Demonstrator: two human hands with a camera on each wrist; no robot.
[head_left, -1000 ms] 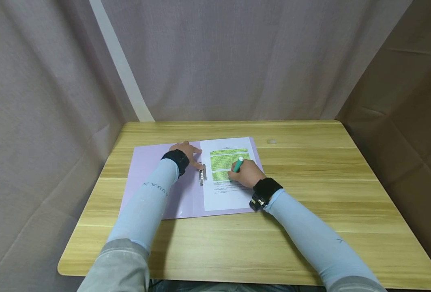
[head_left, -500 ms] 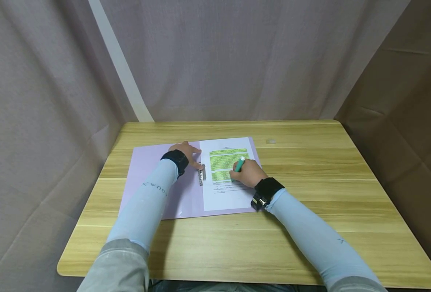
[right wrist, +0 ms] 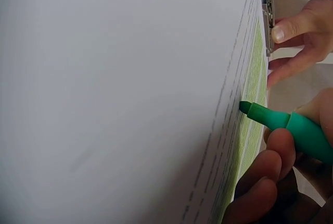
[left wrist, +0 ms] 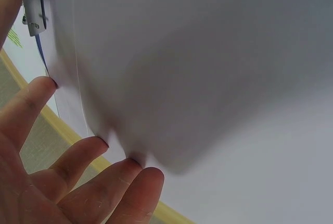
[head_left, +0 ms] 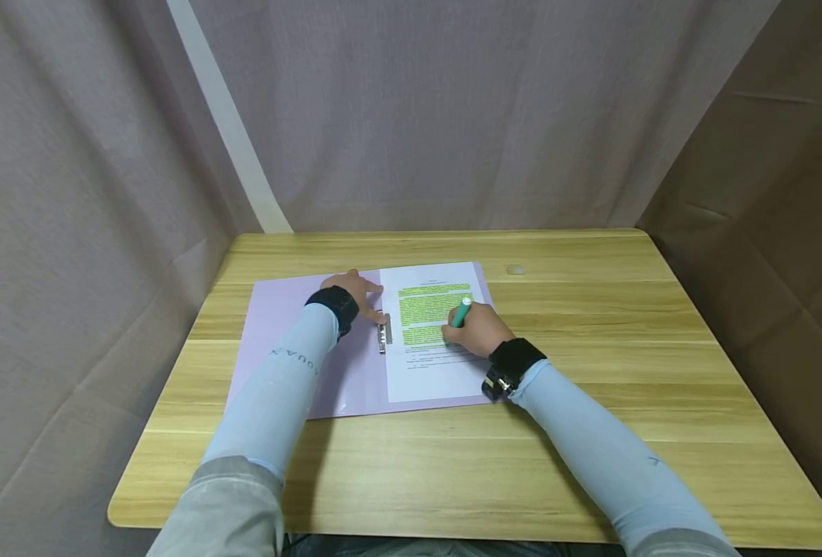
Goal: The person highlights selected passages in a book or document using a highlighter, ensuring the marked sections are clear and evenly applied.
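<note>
An open lilac folder [head_left: 285,325] lies on the wooden table [head_left: 591,387], with a white printed sheet [head_left: 438,371] on its right half. Several lines of the sheet are marked green. My right hand [head_left: 476,329] grips a green highlighter [head_left: 460,312] with its tip [right wrist: 244,107] on the sheet's text. My left hand [head_left: 362,292] rests flat with straight fingers [left wrist: 78,156] on the folder beside the metal clip [head_left: 385,331], holding nothing.
A small pale cap-like object [head_left: 516,269] lies on the table beyond the folder's right corner. Grey curtains close in the back and both sides. The table's front edge is near my body.
My right hand has slid rightward along a text line with the highlighter. The left hand has stayed put on the folder.
</note>
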